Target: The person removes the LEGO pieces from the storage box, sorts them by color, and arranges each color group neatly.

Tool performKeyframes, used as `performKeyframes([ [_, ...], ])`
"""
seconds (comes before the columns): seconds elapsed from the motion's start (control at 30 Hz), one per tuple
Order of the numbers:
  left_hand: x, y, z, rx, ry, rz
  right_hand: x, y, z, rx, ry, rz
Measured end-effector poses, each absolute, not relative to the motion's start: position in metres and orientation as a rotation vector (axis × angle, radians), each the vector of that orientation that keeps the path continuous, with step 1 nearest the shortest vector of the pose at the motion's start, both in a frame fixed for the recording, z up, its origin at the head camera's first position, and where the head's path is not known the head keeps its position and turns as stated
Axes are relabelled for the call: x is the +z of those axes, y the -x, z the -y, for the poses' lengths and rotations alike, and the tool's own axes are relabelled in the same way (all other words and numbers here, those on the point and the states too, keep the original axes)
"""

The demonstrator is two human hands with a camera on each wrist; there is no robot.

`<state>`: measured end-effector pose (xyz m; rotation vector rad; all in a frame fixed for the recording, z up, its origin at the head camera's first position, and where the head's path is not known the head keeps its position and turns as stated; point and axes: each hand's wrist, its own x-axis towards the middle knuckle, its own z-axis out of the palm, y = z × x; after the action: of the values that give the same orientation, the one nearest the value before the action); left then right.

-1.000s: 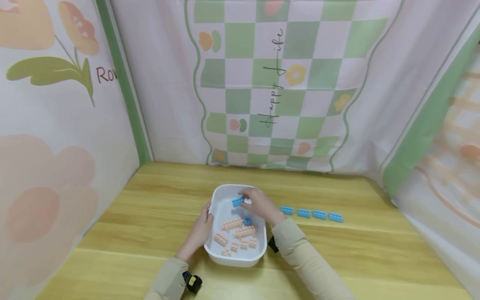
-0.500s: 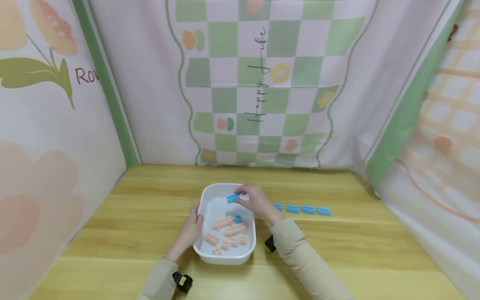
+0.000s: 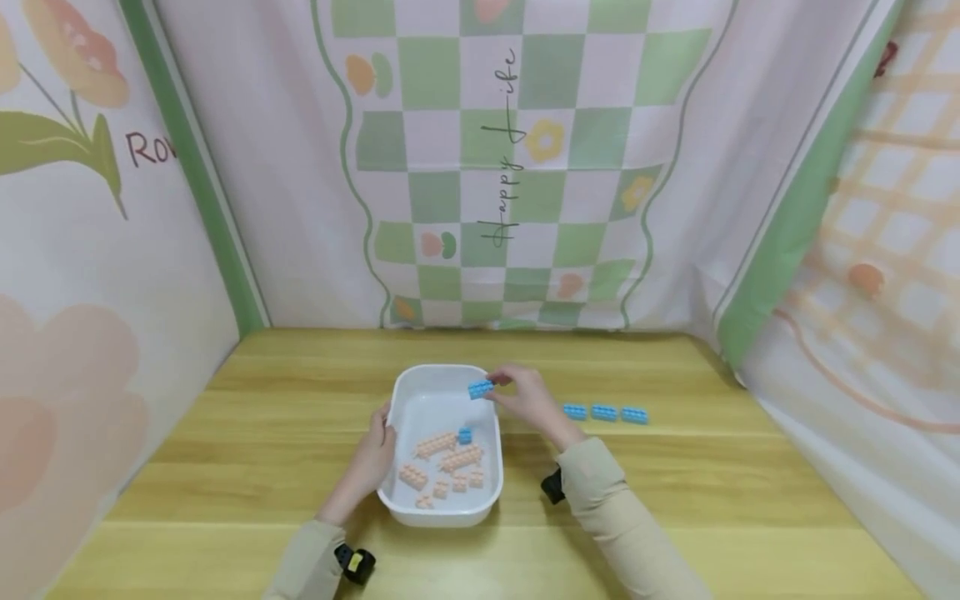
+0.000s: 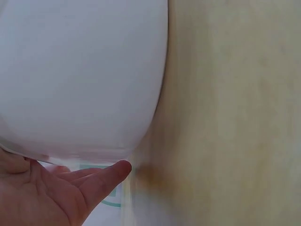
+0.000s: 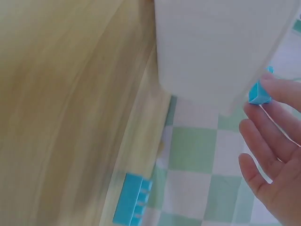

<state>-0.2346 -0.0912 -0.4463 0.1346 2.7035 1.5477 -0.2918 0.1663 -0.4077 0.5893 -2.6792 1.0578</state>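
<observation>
A white plastic tub [image 3: 435,398] stands on the table. My left hand [image 3: 373,454] holds its left side, thumb at the rim and fingers along the outer wall, as the left wrist view shows. My right hand [image 3: 528,402] pinches a blue toy building brick [image 3: 480,389] between thumb and fingertips, near the tub's far right corner. In the right wrist view the other fingers are spread apart below that brick [image 5: 259,93]. Inside the tub lie several peach building bricks [image 3: 461,457] and one small blue brick [image 3: 465,435].
Right of the tub, a row of blue bricks [image 3: 603,412] lies on the wooden table [image 3: 675,492]; my right hand covers the row's left end. A checkered curtain [image 3: 487,192] hangs behind the table's far edge. Printed fabric [image 3: 67,350] flanks the left side.
My right hand has lifted the blue brick and carried it right, from over the tub's inside to its right rim. The left hand keeps its hold. The view has turned slightly right.
</observation>
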Motion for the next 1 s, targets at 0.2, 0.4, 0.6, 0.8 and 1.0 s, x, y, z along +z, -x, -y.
performKeyframes([
  [0.2, -0.444, 0.235, 0.09, 1.496, -0.137, -2.739, -0.407, 0.288, -0.189, 1.093, -0.597, 2.618],
  [0.4, -0.443, 0.235, 0.09, 1.459, -0.113, -2.764, -0.407, 0.284, -0.213, 1.084, -0.511, 2.63],
  [0.6, -0.441, 0.236, 0.089, 1.459, -0.111, -2.768, -0.403, 0.28, -0.235, 1.111, -0.416, 2.626],
  [0.8, -0.441, 0.235, 0.09, 1.459, -0.116, -2.757, -0.403, 0.278, -0.261, 1.088, -0.369, 2.61],
  [1.0, -0.443, 0.233, 0.09, 1.465, -0.124, -2.751, -0.401, 0.277, -0.292, 1.047, -0.316, 2.591],
])
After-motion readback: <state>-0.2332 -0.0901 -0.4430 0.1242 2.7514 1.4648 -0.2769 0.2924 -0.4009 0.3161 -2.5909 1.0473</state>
